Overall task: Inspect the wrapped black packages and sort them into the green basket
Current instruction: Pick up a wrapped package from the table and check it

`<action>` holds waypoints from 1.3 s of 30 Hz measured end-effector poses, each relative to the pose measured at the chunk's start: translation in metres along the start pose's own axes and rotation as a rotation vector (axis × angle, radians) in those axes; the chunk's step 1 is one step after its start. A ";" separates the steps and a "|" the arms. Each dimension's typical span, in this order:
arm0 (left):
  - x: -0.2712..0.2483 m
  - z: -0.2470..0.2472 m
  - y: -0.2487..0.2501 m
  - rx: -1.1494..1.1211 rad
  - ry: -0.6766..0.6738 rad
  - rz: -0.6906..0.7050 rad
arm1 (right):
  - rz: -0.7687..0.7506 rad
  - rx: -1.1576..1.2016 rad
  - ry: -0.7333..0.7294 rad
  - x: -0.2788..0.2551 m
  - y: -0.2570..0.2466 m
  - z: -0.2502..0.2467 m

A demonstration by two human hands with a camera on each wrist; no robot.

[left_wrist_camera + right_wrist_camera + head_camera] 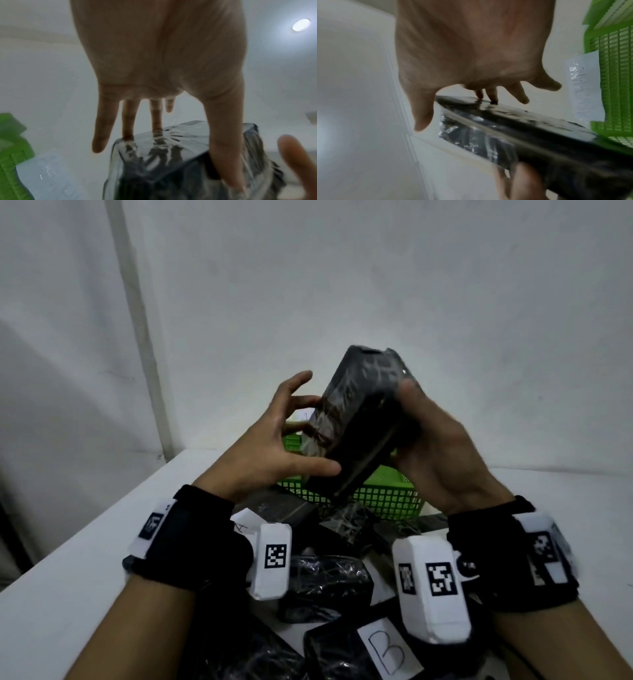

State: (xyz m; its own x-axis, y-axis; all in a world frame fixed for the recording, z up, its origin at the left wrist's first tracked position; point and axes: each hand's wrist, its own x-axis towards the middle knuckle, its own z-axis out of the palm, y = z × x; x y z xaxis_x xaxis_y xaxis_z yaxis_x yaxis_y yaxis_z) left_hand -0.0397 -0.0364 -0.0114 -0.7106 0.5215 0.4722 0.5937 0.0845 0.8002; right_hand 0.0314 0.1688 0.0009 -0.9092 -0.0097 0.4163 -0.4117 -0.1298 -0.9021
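Above the basket (383, 494), the 2 hands are holding 1 wrapped package (359, 422) tilted in the air. The left hand (270, 443) is grasping its left side with thumb and fingertips, and the right hand (442, 450) is gripping its right edge. More packages (325, 583) are lying on the table (85, 559).

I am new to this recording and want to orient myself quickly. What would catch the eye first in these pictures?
First, the black package in shiny wrap, held tilted in the air at the centre, with the left hand and the right hand on either side of it. Behind it on the white table stands the green basket. Nearer to the person lies a pile of more black packages, one with a white label marked B.
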 end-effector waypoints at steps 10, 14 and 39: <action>0.002 0.010 -0.005 0.315 -0.006 0.201 | -0.077 0.057 0.119 0.006 -0.002 0.004; 0.004 0.008 -0.007 0.302 -0.006 0.248 | -0.100 0.107 0.130 0.004 -0.004 0.005; 0.048 0.036 0.057 -0.305 0.204 0.004 | -0.167 -0.365 0.246 -0.016 -0.026 -0.051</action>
State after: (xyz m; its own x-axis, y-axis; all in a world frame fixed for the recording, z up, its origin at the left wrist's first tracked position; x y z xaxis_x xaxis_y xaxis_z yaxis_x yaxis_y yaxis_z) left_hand -0.0264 0.0241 0.0432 -0.7876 0.3383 0.5151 0.4788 -0.1902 0.8571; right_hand 0.0533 0.2227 0.0120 -0.7980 0.2229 0.5599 -0.5089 0.2485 -0.8242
